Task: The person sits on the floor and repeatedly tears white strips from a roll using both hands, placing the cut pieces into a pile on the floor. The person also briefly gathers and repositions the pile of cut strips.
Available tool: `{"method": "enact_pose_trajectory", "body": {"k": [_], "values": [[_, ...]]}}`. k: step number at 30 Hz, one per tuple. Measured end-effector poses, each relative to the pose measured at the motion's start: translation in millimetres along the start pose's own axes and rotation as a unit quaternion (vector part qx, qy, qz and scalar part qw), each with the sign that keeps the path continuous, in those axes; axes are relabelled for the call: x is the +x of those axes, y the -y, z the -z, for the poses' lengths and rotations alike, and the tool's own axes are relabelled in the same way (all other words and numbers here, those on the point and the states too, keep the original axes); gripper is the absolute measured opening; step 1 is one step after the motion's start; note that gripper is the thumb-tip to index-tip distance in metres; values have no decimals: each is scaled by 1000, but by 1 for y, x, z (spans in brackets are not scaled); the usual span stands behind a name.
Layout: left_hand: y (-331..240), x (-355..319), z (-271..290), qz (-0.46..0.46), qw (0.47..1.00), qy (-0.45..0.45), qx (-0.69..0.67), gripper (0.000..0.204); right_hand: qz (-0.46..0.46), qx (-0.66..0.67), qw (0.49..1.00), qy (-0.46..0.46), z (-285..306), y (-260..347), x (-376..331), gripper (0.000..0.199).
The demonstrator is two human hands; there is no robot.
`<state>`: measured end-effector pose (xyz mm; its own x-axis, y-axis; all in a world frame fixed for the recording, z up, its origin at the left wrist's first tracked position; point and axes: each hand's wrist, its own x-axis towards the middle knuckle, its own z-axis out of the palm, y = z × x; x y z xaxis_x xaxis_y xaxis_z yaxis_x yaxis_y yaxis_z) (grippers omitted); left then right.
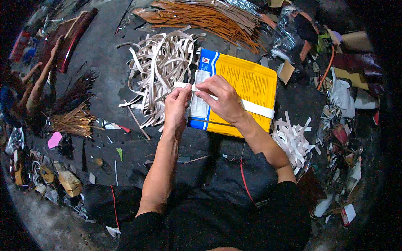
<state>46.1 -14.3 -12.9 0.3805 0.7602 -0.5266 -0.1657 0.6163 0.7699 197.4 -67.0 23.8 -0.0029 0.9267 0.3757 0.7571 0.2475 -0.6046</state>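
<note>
My left hand (pixel 177 108) pinches the end of a white strip (pixel 258 109) between thumb and fingertips. Close beside it, my right hand (pixel 222 97) is also closed on the strip, with thumb and forefinger near the left fingertips. The strip runs under the right hand and lies across a flat yellow and blue printed pack (pixel 247 73). A pale, whitish patch (pixel 199 106) covers part of its blue end. To the left lies a tangled heap of long pale strips (pixel 157 71). A smaller pile of short white strips (pixel 293 140) sits by my right forearm.
Bundles of brown strips (pixel 201 19) lie at the far side. Another person's arms (pixel 44 79) and a bundle of thin brown strips (pixel 73 119) are at the left. Scraps and clear plastic (pixel 289 33) litter the right; a tan block (pixel 70 183) sits lower left.
</note>
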Motion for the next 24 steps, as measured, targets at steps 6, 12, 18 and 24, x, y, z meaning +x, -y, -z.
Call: {"method": "enact_pose_trajectory", "body": {"k": [6,12,18,24], "values": [[14,15,9,12,997,11,-82,20,17,-4,1000,-3,-1,-2,-1,14],[27,34,29,24,994,-4,-107,19,22,-10,1000,3,-2,-2,0,13],[28,48,38,26,995,-27,-92,17,26,-11,1000,4,-1,-5,-3,13],[38,66,53,41,983,-17,-178,15,27,1,1000,13,2,-2,3,12]]}}
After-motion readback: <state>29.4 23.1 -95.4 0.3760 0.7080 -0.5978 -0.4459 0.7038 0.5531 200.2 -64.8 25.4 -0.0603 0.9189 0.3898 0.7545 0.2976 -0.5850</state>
